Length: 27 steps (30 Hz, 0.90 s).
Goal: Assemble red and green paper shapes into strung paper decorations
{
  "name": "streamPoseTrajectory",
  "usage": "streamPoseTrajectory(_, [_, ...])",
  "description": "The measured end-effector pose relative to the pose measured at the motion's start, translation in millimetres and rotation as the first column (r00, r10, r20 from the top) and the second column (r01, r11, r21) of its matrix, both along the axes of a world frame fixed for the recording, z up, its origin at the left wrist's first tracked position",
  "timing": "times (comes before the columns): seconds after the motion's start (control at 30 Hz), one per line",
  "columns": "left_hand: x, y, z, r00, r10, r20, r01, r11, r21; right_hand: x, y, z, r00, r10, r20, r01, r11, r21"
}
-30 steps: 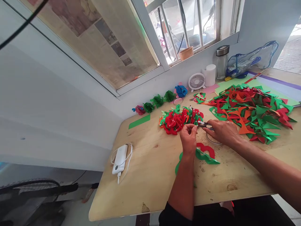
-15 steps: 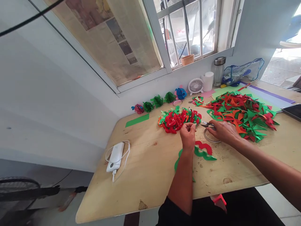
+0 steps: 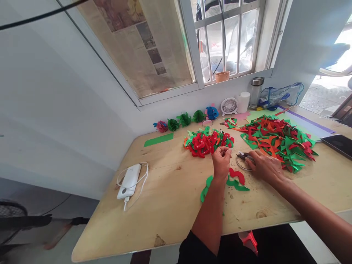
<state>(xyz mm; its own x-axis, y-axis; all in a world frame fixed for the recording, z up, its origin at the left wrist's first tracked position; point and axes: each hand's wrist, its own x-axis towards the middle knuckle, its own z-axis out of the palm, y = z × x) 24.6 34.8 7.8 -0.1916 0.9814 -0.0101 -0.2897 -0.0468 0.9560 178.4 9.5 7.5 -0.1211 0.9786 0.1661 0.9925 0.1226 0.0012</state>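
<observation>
My left hand (image 3: 222,161) is closed in a pinch above the tabletop, just in front of the red and green paper pieces (image 3: 205,143). A tiny pale bit shows at its fingertips, too small to name. My right hand (image 3: 265,165) is closed around a small dark-tipped hand tool (image 3: 242,156), whose tip points toward the left hand. A thin ring, like a coil of wire (image 3: 238,165), lies under the tool. Scalloped strips of green paper (image 3: 238,186) and red paper (image 3: 239,175) lie near my left wrist; my left forearm partly covers the green ones.
Red, orange and green paper scraps (image 3: 283,141) are heaped at the right, beside a phone (image 3: 338,143). Folded paper flowers (image 3: 184,119), a small fan (image 3: 229,106) and a glass bottle (image 3: 256,93) line the wall. A white power bank (image 3: 129,181) with its cable lies at the left.
My right hand has turned slightly and come down and a little left, with the tool's tip now over the ring. My left hand stays pinched. The camera has shifted a little.
</observation>
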Motion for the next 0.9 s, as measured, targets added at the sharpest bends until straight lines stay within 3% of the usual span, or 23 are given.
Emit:
streamPoseTrajectory(0.1, [0.9,-1.4,2.1,0.999,-0.020,0.026,0.020,1.000,-0.009,7.4,-0.6,3.0,0.998,0.048,-0.031,-0.044,0.991,0.123])
streamPoseTrajectory(0.2, [1.6,-3.2,3.7,0.998,-0.054,0.027,0.054,0.998,-0.013,9.1,4.0,9.3,0.968,0.102,-0.229,-0.058,0.980,0.193])
streamPoseTrajectory(0.3, [1.7,-5.1,4.9,0.996,-0.090,0.008,0.091,0.996,-0.025,1.3,11.3,16.0,0.813,0.195,-0.549,-0.139,0.980,0.142])
streamPoseTrajectory(0.4, [1.2,-6.6,5.8,0.994,-0.108,-0.008,0.108,0.994,-0.034,-11.0,16.8,19.7,0.645,0.196,-0.738,-0.177,0.979,0.106])
streamPoseTrajectory(0.5, [0.9,-7.1,6.0,0.992,-0.126,-0.033,0.125,0.992,-0.031,-19.3,19.6,19.4,0.590,0.182,-0.786,-0.190,0.978,0.084])
streamPoseTrajectory(0.7, [1.3,-6.6,5.3,0.989,-0.138,-0.057,0.136,0.990,-0.039,-20.9,25.4,12.3,0.562,0.145,-0.814,-0.152,0.986,0.071])
streamPoseTrajectory(0.9, [-1.1,-6.5,6.2,0.984,-0.175,-0.045,0.172,0.983,-0.064,-20.1,30.2,4.6,0.346,0.032,-0.938,-0.175,0.984,-0.031])
